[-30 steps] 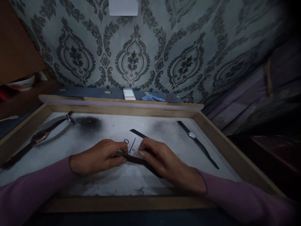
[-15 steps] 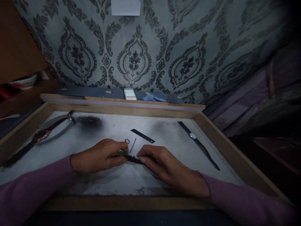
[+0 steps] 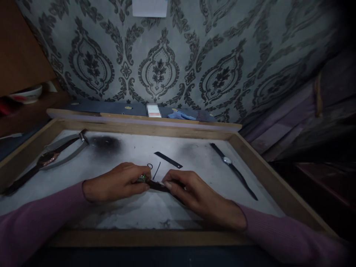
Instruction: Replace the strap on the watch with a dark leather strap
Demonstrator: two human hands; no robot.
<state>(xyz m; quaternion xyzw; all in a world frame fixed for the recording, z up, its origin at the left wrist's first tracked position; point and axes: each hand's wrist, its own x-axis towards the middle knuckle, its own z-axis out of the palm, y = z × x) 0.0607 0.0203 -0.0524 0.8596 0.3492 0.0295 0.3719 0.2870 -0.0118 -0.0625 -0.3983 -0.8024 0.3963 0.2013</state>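
Note:
Between my two hands is a wristwatch with a dark strap (image 3: 157, 186); a green glint shows at its left part. My left hand (image 3: 118, 182) is closed, thumb and fingers pinching the watch's left part, which they mostly cover. Closed too, my right hand (image 3: 196, 193) grips the strap on the other side, its fingertips at a small shiny piece. Just beyond the fingers lie a small dark ring (image 3: 150, 166) and a thin dark pin (image 3: 157, 170). A dark snap-off knife blade (image 3: 168, 160) rests farther back.
A shallow wooden tray (image 3: 144, 238) with a whitish bottom surrounds the work. Inside it, a brown-strapped watch (image 3: 48, 158) lies at left and a black-strapped watch (image 3: 234, 169) at right. Behind the tray's far edge are a blue cloth (image 3: 181, 115) and a blurred small box (image 3: 154, 110).
Both hands keep hold of the wristwatch. The right fingers have shifted very slightly, and a little more of the strap shows below them. The whole view has moved slightly.

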